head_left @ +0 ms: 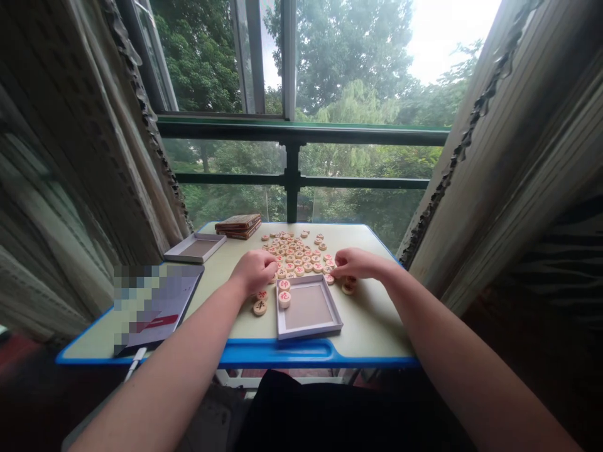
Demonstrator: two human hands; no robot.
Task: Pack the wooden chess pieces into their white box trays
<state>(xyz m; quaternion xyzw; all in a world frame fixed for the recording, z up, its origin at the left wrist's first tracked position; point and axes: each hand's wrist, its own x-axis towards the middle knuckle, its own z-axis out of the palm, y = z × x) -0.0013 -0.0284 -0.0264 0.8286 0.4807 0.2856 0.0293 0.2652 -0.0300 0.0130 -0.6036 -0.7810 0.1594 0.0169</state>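
Many round wooden xiangqi pieces (299, 271) with red or black characters lie spread over the table. My left hand (255, 271) is closed at the left side of this spread, fingers curled down; what they hold, if anything, is hidden. On the right, my right hand (351, 262) is closed with its fingertips at a red-marked xiangqi piece (328, 278). Between my hands and nearer to me is a shallow open box (333, 309), with two red-marked pieces (284, 299) along its left wall. A black-marked piece (259, 307) lies just left of the box.
A second shallow box part (198, 256) sits at the back left beside a stack of brown folded boards (238, 226). A partly pixelated tablet or folder (162, 311) lies at the left. The table has a blue edge (277, 353); a green railing (301, 133) and window stand behind it.
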